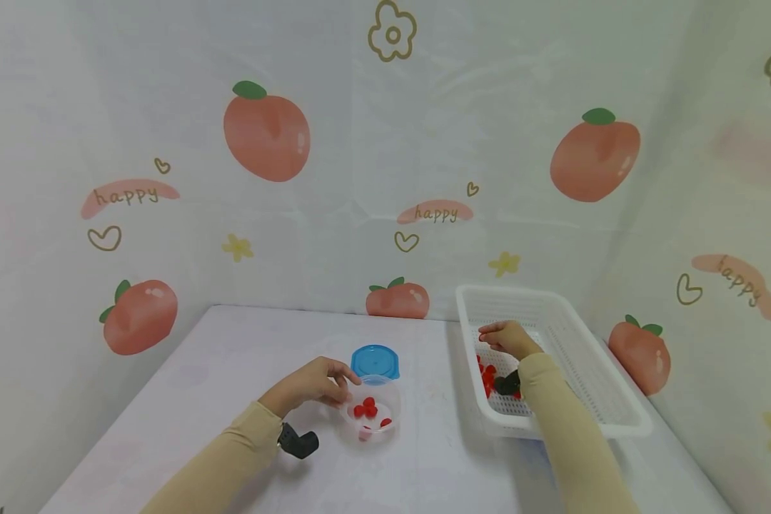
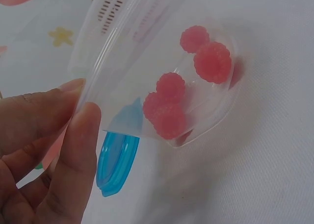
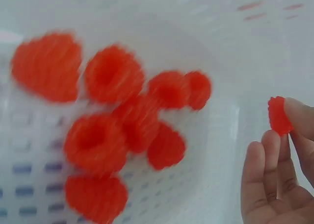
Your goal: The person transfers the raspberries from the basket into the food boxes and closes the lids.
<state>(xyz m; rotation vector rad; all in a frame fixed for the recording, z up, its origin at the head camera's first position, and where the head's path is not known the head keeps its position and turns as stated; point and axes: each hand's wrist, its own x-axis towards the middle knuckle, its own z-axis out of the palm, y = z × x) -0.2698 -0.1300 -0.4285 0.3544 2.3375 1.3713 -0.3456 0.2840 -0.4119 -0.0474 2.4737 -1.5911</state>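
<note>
My left hand (image 1: 315,382) pinches the rim of a clear plastic container (image 1: 393,401) between thumb and fingers. Several red raspberries (image 2: 212,62) lie at the bottom of that container, seen through its wall in the left wrist view. Over the white basket (image 1: 617,385), my right hand (image 1: 509,338) holds a single raspberry (image 3: 279,115) between thumb and fingertips. Below that hand, several more raspberries (image 3: 114,74) lie together on the basket's slotted floor. The right forearm covers part of the basket in the head view.
A blue lid (image 1: 375,361) lies on the white table (image 1: 263,335) just behind the clear container. The basket's raised walls stand at the right side of the table. A printed cloth backdrop (image 1: 334,235) rises behind the table's far edge.
</note>
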